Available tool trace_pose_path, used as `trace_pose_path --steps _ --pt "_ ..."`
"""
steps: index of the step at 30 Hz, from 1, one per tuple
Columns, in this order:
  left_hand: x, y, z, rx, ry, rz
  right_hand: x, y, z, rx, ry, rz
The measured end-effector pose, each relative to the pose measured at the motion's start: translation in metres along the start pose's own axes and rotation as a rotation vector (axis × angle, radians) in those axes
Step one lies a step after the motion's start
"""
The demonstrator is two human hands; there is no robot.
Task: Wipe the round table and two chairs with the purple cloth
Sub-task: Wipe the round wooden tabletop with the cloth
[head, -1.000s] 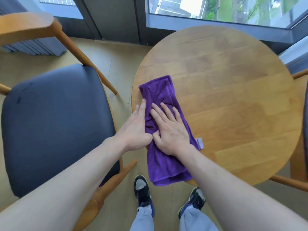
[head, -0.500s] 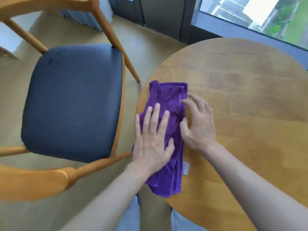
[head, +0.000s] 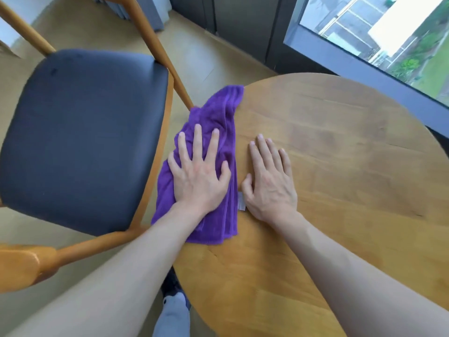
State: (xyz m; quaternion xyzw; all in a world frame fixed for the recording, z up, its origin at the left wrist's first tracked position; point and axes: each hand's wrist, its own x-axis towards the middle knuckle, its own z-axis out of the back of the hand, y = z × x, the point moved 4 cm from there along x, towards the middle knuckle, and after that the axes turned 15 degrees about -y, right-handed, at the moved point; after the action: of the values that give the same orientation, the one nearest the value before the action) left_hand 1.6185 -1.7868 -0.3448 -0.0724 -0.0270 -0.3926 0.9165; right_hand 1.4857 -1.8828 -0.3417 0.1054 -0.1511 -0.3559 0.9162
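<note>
1. Purple cloth (head: 220, 132) lies folded lengthwise along the left edge of the round table (head: 340, 190); its left side hangs over the rim.
2. Left hand (head: 198, 176) presses flat on the cloth, fingers (head: 198, 139) straight and spread, gripping nothing.
3. Right hand (head: 269, 183) lies flat on bare wood just right of the cloth, fingers straight and together; thumb sits next to the cloth's white tag (head: 241, 201), contact unclear.
4. Chair (head: 82, 139) with dark seat pad and wooden frame stands left of the table, close to the cloth's hanging edge.
5. Window (head: 379, 32) at far right, beyond the table.
6. Trouser leg and shoe (head: 173, 310) at near bottom, partly under the table, blurry.
</note>
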Motion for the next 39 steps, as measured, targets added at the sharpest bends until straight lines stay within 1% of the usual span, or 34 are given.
trace_pose_path --steps 3,7,10,13,16,18,20,23,28,32,35,39 --pt "-0.026 0.003 0.008 0.022 -0.018 -0.008 0.001 0.001 0.001 -0.003 0.01 -0.012" --pt "-0.083 0.014 0.015 0.041 0.008 0.022 0.002 0.0 0.003 -0.005 0.007 -0.026" --pt "-0.101 0.017 0.013 0.029 0.025 -0.03 0.002 -0.001 0.004 -0.008 0.006 -0.037" --pt "-0.076 0.016 0.009 0.035 0.041 -0.079 0.003 0.001 0.005 -0.018 0.01 -0.031" --pt "-0.024 0.006 0.002 0.023 0.027 -0.122 0.004 0.002 0.006 -0.015 0.023 -0.028" --pt "0.012 -0.003 -0.003 0.004 0.02 -0.123 0.004 0.004 0.005 -0.006 0.03 -0.027" --pt "0.03 -0.01 -0.003 -0.004 0.022 -0.098 0.003 0.005 0.003 -0.001 0.031 -0.029" --pt "0.02 -0.011 0.002 0.005 0.014 -0.105 0.004 0.004 0.004 -0.009 0.028 -0.028" --pt "-0.039 -0.004 0.009 -0.032 0.007 -0.134 0.003 0.002 0.003 0.0 0.014 -0.023" --pt "-0.085 -0.006 0.013 -0.062 0.042 -0.262 0.004 0.0 0.002 0.018 -0.007 -0.03" --pt "-0.065 -0.004 0.011 -0.053 0.042 -0.354 0.004 -0.001 0.003 0.029 -0.043 -0.037" --pt "0.009 -0.014 0.001 0.004 0.002 -0.379 0.003 0.0 0.003 0.021 -0.045 -0.026"
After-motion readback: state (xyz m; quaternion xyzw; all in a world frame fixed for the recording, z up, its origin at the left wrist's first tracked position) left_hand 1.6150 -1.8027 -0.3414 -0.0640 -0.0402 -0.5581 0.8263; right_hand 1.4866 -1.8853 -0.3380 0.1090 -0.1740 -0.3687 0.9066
